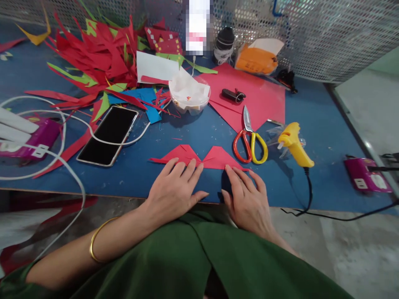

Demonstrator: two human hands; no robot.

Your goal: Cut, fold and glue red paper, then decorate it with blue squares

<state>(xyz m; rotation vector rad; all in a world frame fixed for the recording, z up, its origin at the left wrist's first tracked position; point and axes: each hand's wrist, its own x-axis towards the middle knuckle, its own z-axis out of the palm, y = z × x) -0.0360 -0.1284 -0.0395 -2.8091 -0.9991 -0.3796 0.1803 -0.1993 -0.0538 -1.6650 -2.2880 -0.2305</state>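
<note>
A folded piece of red paper [215, 160] lies flat near the front edge of the blue table, with two raised peaks and thin pointed ends. My left hand [176, 187] rests on its left half, fingers stretched out and pressing on the lower edge. On the right half, the fingertips of my right hand [247, 197] touch the lower edge, fingers extended and thumb apart. Just beyond my right hand are scissors [247, 124] with one red and one yellow handle, blades pointing away. Part of the paper is hidden under my fingers.
A yellow glue gun [294, 143] stands at right, its black cord trailing off the edge. Red paper sheets [264, 95] lie behind the scissors. A plastic bowl [190, 97], a phone [107, 135] under a white cable and a heap of paper scraps [102, 58] occupy the left and back.
</note>
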